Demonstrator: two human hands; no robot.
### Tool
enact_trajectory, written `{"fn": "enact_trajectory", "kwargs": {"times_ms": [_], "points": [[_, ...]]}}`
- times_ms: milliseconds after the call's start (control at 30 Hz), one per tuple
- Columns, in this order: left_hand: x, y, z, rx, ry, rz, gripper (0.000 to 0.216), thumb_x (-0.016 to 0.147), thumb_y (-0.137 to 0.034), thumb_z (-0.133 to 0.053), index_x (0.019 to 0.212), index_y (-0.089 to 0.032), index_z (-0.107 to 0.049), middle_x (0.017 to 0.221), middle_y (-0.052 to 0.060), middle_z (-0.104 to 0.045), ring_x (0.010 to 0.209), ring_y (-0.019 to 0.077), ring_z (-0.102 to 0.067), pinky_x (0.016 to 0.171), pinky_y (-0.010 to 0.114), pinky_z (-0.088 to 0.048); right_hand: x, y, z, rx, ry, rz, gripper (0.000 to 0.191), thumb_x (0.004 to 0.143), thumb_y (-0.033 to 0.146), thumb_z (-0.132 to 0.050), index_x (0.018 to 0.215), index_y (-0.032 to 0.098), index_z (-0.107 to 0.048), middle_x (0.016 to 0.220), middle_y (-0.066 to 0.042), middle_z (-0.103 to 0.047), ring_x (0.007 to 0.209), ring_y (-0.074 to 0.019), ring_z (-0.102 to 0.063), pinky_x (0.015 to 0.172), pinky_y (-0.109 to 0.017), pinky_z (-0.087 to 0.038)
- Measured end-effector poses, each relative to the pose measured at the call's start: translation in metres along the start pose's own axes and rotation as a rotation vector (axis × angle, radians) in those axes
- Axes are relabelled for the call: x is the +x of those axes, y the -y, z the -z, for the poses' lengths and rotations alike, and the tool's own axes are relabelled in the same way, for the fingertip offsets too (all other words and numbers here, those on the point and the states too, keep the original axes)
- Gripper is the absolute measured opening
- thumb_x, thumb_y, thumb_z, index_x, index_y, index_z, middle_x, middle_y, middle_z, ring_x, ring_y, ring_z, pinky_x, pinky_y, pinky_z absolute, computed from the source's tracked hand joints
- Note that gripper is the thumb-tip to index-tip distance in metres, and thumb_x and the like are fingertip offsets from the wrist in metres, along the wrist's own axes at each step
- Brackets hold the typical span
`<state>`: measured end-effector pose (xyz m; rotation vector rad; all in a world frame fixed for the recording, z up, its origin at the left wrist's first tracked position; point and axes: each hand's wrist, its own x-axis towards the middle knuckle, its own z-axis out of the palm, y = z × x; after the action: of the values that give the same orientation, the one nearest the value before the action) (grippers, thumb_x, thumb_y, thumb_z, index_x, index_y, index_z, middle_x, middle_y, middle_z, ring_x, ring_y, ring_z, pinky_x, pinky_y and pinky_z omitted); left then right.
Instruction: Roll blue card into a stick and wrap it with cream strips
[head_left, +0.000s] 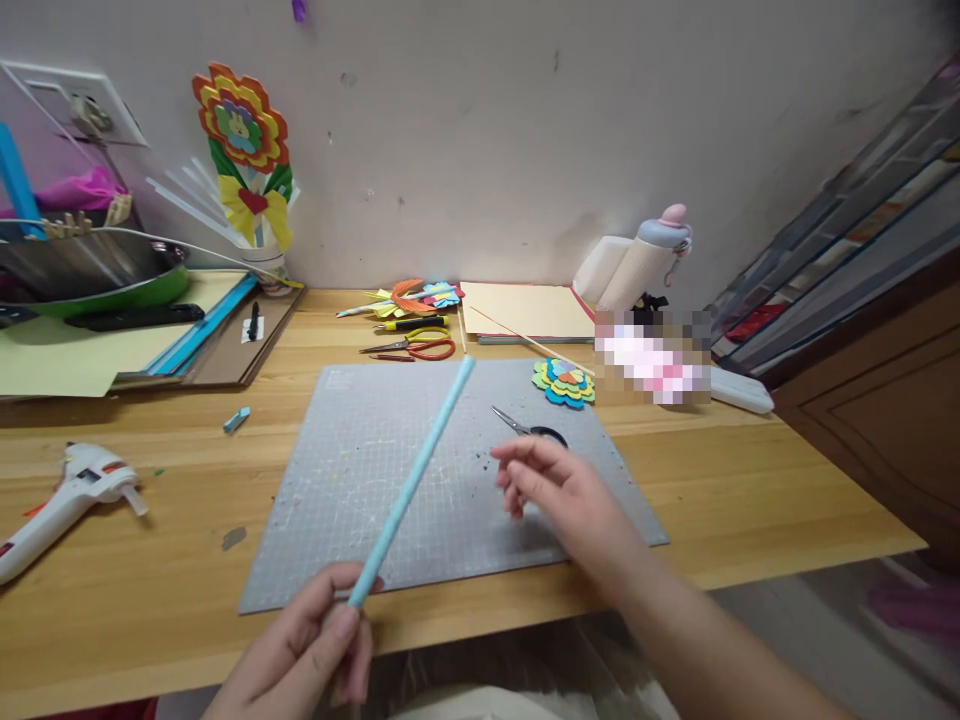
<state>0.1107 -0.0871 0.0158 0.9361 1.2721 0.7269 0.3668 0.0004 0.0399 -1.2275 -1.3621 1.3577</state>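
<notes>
A long light-blue stick [415,478], its surface slightly uneven as if wrapped, slants up over the cutting mat. Thumb and fingers of my left hand [322,635] pinch its lower end at the mat's front edge. My right hand [551,490] hovers over the right half of the grey cutting mat [315,480], fingers loosely curled and apart, with nothing seen in them. Just beyond it lie small black-handled scissors [517,421], partly hidden by the hand. A layered paper flower [566,382] in blue, green and yellow rests at the mat's far right corner.
A white glue gun [82,495] lies at left, near a small blue piece [237,419]. Behind the mat are red-handled pliers [420,345], a yellow-black cutter [412,324] and cream paper sheets [529,308]. A bottle [645,255] stands back right; a paper flower [241,125] stands back left.
</notes>
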Motion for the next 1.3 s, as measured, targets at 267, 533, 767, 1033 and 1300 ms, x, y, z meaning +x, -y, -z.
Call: {"fn": "enact_trajectory", "kwargs": {"times_ms": [267, 533, 767, 1033, 1300], "points": [[0.007, -0.008, 0.008, -0.226, -0.095, 0.060, 0.037, 0.075, -0.052, -0.063, 0.088, -0.018, -0.059, 0.062, -0.001, -0.059, 0.059, 0.0113, -0.046, 0.062, 0.022, -0.038, 0.153, 0.005, 0.073, -0.800, -0.337, 0.052, 0.028, 0.079, 0.019, -0.055, 0.106, 0.015, -0.061, 0.121, -0.015, -0.056, 0.114, -0.0272, -0.050, 0.098, -0.041, -0.035], [0.014, -0.010, 0.006, -0.312, -0.055, 0.063, 0.047, 0.077, -0.052, -0.061, 0.110, -0.020, -0.053, 0.061, -0.002, -0.059, 0.058, 0.0119, -0.045, 0.058, 0.023, -0.037, 0.212, -0.011, 0.093, -1.008, -0.378, -0.068, 0.030, 0.088, 0.031, -0.059, 0.114, 0.016, -0.057, 0.122, -0.010, -0.055, 0.113, -0.0278, -0.050, 0.097, -0.052, -0.037], [0.012, -0.019, 0.006, -0.354, -0.046, 0.046, 0.036, 0.078, -0.046, -0.063, 0.103, -0.020, -0.056, 0.060, -0.001, -0.059, 0.057, 0.0119, -0.047, 0.058, 0.023, -0.035, 0.195, 0.030, 0.077, -0.721, -0.310, 0.046, 0.022, 0.091, 0.024, -0.049, 0.107, 0.013, -0.059, 0.101, -0.010, -0.062, 0.082, -0.0183, -0.061, 0.078, -0.037, -0.047], [0.016, -0.021, 0.001, -0.329, 0.039, 0.027, 0.040, 0.079, -0.048, -0.060, 0.106, -0.020, -0.051, 0.066, 0.002, -0.065, 0.059, 0.0133, -0.049, 0.060, 0.025, -0.035, 0.055, 0.004, 0.000, 0.285, 0.232, -0.315, 0.026, 0.084, 0.044, -0.056, 0.088, 0.019, -0.058, 0.054, 0.007, -0.047, 0.032, -0.0046, -0.032, 0.030, -0.017, -0.024], [0.053, -0.048, -0.035, -0.284, -0.031, -0.106, 0.025, 0.079, -0.037, -0.063, 0.095, -0.018, -0.056, 0.081, 0.003, -0.066, 0.072, 0.0138, -0.053, 0.061, 0.023, -0.035, 0.036, -0.010, -0.040, 0.555, 0.273, -0.341, 0.023, 0.081, 0.028, -0.064, 0.099, 0.015, -0.059, 0.072, -0.003, -0.067, 0.059, -0.0109, -0.065, 0.053, -0.019, -0.051]]}}
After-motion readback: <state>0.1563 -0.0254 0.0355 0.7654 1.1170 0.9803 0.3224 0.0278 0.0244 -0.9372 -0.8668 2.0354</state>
